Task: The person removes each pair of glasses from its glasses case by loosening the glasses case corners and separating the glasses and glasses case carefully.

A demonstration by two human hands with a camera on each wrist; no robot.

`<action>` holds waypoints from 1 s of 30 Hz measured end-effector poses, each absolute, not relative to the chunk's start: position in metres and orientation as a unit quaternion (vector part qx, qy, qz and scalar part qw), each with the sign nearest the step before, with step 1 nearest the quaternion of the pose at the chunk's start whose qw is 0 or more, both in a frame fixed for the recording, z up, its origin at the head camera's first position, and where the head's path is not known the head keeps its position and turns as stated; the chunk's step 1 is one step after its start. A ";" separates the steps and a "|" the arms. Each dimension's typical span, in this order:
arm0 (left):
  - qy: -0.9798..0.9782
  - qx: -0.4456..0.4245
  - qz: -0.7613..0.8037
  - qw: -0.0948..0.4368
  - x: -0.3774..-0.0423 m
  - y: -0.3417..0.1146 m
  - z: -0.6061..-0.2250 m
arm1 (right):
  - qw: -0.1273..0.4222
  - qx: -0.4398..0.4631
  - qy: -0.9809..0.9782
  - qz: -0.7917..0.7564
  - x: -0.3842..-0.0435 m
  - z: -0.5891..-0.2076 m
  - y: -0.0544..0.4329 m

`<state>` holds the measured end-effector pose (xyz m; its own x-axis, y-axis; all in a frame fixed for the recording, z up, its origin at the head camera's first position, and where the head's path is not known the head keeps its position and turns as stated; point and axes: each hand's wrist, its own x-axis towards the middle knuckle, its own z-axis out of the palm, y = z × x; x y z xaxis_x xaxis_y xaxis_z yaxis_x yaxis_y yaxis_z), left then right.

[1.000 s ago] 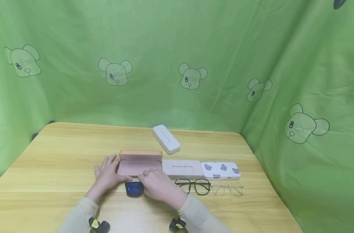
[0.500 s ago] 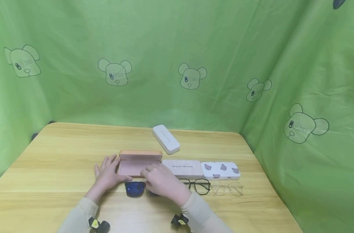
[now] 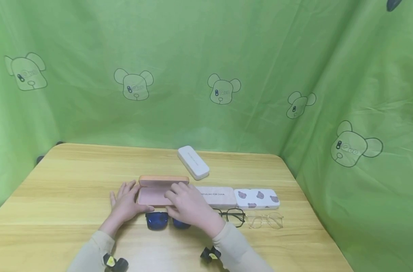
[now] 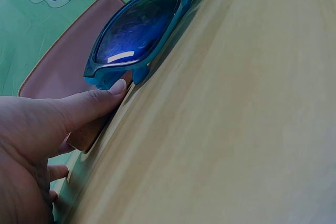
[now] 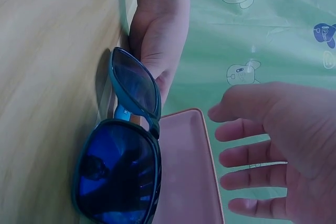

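Sunglasses with blue lenses [image 3: 157,220] and a dark frame stand in front of an open glasses case [image 3: 152,196], pink inside and orange-brown outside. My left hand [image 3: 125,204] holds the case at its left end, thumb along the front edge and the other fingers spread past the corner. In the left wrist view the thumb tip comes right beside the sunglasses [image 4: 136,30]. My right hand [image 3: 189,206] is above the case's right end and hides part of the sunglasses. The right wrist view shows its fingers extended and holding nothing, beside the case's pink lid [image 5: 186,161].
A pale closed glasses case [image 3: 220,196] and a bear-print case [image 3: 257,199] continue the row to the right. Before them lie black-framed glasses [image 3: 235,218] and clear gold-rimmed glasses [image 3: 265,221]. A white case [image 3: 193,162] lies farther back; a green curtain [image 3: 179,113] stands behind the table.
My right hand has shifted right and up off the sunglasses, uncovering more of both lenses, and its fingers have loosened. The left hand and the case have stayed put.
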<state>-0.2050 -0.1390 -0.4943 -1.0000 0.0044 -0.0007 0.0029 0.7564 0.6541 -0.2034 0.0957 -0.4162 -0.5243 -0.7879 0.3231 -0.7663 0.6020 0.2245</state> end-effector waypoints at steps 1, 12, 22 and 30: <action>0.937 0.002 0.349 0.001 -0.205 -0.139 -0.494 | 0.200 0.445 -0.872 -0.022 -0.204 -0.416 0.096; 0.938 0.001 0.346 0.000 -0.206 -0.139 -0.494 | 0.206 0.433 -0.877 -0.008 -0.217 -0.414 0.097; 0.939 0.003 0.343 -0.001 -0.205 -0.139 -0.496 | 0.206 0.405 -0.891 0.015 -0.235 -0.413 0.091; 0.940 0.003 0.342 -0.003 -0.205 -0.139 -0.495 | 0.191 0.389 -0.901 0.022 -0.249 -0.413 0.084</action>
<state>-0.2055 -0.1392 -0.4953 -1.0000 0.0036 0.0072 0.0074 0.7658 0.6430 -0.2494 0.0835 -0.4127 -0.6239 -0.6932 0.3609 -0.7102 0.6956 0.1082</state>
